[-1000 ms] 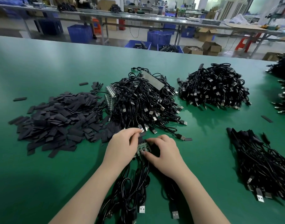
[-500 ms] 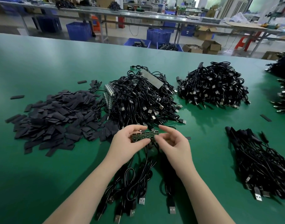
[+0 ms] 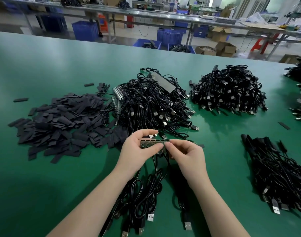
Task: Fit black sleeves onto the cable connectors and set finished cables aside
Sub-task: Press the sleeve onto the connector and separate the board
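Your left hand pinches the left end of a short strip of small green circuit boards, thumb under and fingers curled over the top. Your right hand pinches the strip's right end between thumb and forefinger. You hold the strip level, just above the green table. Thin black cables hang from the boards and loop on the table between your forearms, ending in silver USB plugs near the bottom edge.

The loose heap of flat black sleeves lies left of your hands, touching the big tangled pile of black USB cables just beyond them. A second pile of black cables sits further right, apart from the first. A sleeved bundle of cables lies near the right edge.

Behind the table, blue plastic crates stand on the floor; two low ones hold dark parts you cannot make out. Open cardboard boxes sit beside them. No writing is readable anywhere.
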A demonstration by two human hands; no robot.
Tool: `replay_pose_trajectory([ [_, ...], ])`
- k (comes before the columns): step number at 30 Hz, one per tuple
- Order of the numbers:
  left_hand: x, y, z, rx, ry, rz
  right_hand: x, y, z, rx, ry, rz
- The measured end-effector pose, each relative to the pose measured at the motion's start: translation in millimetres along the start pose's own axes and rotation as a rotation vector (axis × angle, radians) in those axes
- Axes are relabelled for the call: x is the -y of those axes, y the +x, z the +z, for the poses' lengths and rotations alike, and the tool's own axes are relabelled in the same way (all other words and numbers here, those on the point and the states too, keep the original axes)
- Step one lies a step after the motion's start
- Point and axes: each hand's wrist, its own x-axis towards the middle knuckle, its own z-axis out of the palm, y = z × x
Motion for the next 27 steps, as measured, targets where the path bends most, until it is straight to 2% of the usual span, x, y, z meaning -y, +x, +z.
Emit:
replay_pose_trajectory([
  [9, 0, -2, 6, 0.001, 0.104, -0.074, 0, 0, 1, 0.012, -0.054, 0.026],
  [17, -1, -2, 9, -0.111, 0.075, -0.066, 0, -2, 7, -0.055, -0.115, -0.018],
  [27, 4, -5, 14, -0.171, 0.146, -0.042, 1, -6, 10, -0.103, -0.176, -0.047],
])
